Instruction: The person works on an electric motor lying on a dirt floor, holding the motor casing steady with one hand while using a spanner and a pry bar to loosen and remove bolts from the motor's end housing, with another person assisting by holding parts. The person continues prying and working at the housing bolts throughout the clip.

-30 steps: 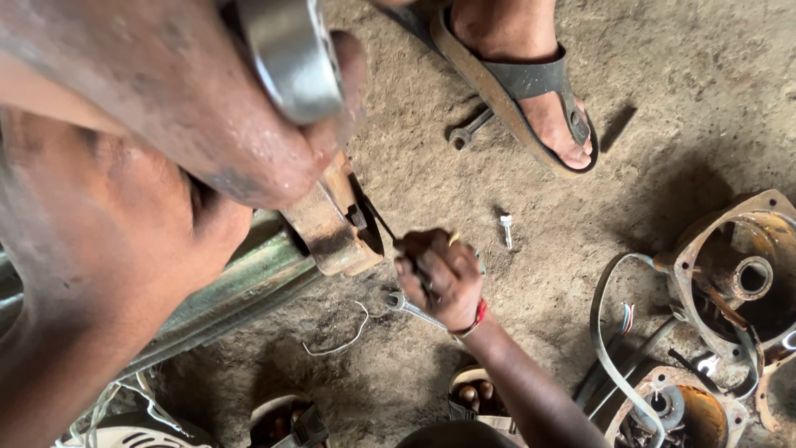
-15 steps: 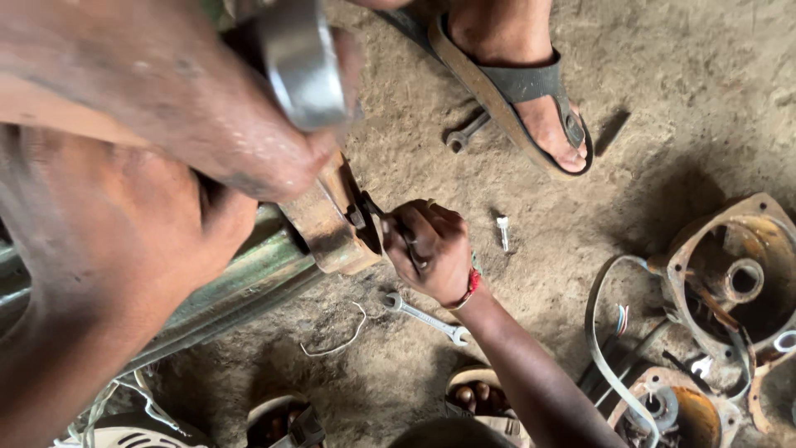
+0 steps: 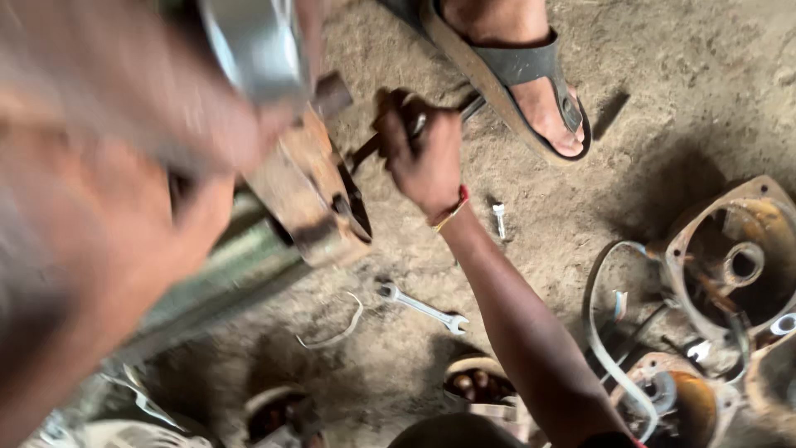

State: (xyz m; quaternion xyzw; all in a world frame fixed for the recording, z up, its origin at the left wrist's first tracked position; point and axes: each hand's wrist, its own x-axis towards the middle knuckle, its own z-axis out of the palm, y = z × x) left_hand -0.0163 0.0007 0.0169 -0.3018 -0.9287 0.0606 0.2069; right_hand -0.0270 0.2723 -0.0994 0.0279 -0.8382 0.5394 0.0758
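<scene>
A dusty dirt floor point(image 3: 663, 91) carries a spanner point(image 3: 421, 306), a small bolt point(image 3: 499, 219), a bent wire point(image 3: 336, 326), rusty round metal housings point(image 3: 730, 265) with a grey strap point(image 3: 599, 332) at the right, and a sandalled foot point(image 3: 518, 70) at the top.

Head camera looks steeply down, close, somewhat blurred, onto dirt floor point(image 3: 663, 99).

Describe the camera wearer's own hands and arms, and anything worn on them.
Both are bare: the upper hand and the lower hand show no gloves, sleeves, rings or watch, though motion blur hides fine detail. The red thread is on another person's wrist.
</scene>
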